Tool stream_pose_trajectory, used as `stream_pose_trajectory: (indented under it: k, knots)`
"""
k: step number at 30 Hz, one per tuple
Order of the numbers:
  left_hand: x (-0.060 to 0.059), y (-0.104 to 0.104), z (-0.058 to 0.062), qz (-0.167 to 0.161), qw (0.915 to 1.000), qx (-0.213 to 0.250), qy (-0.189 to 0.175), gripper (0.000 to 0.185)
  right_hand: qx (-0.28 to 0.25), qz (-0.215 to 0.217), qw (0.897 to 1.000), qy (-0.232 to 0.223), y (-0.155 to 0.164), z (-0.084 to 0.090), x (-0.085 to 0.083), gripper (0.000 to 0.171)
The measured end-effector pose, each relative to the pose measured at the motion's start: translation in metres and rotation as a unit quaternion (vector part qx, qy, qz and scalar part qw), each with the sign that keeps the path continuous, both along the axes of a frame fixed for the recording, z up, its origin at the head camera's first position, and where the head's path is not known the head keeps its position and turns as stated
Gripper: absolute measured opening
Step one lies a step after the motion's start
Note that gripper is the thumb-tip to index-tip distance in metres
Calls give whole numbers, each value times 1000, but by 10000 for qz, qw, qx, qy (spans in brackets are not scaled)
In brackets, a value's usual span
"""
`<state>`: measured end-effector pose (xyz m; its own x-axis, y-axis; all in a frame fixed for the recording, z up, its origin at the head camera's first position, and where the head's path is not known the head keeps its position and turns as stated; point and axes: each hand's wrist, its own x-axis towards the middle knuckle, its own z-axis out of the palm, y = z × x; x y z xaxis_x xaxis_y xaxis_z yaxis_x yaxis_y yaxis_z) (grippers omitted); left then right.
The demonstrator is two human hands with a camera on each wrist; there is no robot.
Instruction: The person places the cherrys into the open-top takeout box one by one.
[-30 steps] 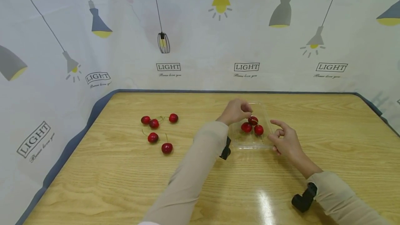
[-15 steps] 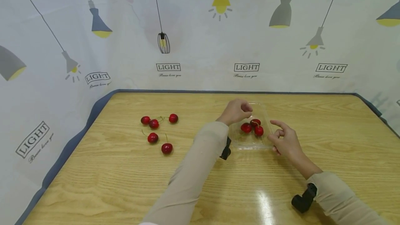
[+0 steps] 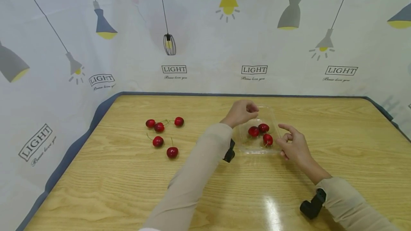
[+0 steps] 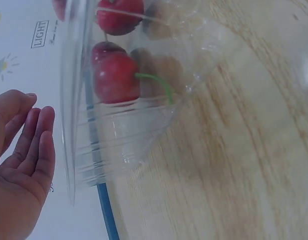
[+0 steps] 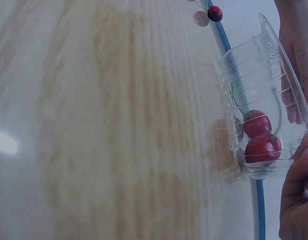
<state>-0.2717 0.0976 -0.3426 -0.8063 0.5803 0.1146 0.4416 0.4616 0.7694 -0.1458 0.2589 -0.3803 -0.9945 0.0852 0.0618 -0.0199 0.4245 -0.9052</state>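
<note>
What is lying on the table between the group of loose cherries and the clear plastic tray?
In the head view, only the left sleeve crosses the table between the loose cherries and the clear plastic tray.

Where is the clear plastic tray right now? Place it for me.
In the head view, the clear plastic tray sits right of centre on the wooden table, between the left hand and right hand, holding three cherries.

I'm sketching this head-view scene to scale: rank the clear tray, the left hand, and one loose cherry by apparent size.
1. clear tray, largest.
2. left hand, somewhat smaller, though part of it overlaps the tray's rim.
3. loose cherry, far the smallest.
</note>
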Motion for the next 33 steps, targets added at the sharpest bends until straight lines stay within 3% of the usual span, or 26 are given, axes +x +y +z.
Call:
stream_pose_trajectory:
  k: [8, 15, 33]
  knots:
    - [5, -2, 3, -137, 9999, 30, -13, 9, -25, -20, 10000, -68, 0, 0, 1, 54]
    - [8, -11, 1, -332, 9990, 77, 277, 10, -8, -16, 10000, -63, 0, 0, 1, 56]
    - [5, -69, -1, 24, 9946, -88, 1030, 13, 5, 46, 10000, 16, 0, 1, 1, 55]
